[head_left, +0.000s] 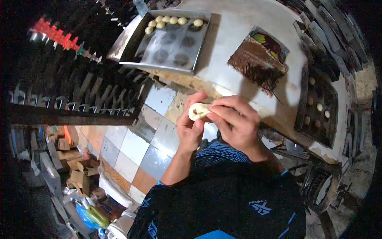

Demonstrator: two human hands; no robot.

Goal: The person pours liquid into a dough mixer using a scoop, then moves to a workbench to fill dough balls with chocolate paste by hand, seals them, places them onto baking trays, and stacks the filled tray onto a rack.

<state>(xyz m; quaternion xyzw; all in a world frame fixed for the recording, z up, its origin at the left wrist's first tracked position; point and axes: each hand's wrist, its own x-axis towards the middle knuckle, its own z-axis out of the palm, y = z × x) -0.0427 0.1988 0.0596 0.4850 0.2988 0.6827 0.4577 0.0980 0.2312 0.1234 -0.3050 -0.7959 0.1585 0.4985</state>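
Observation:
My left hand (188, 133) cups a small round of pale dough (195, 111) in front of my body, fingers and thumb curled around it. A brownish spot shows in the opening of the dough. My right hand (240, 122) pinches the dough's right edge between thumb and fingertips. Beyond the hands, a dark brown, soft-looking slab (254, 59) lies on the table, with a colourful printed wrapper (266, 41) at its far edge. Whether the brown spot in the dough is the same stuff, I cannot tell.
A metal tray (167, 49) at the far left of the pale table (227, 24) carries several dough balls (174, 20) along its far side. Another dark tray (314, 131) on the right holds several pieces. Left are a dark rack (71, 115), tiled floor (131, 157) and cardboard boxes (79, 181).

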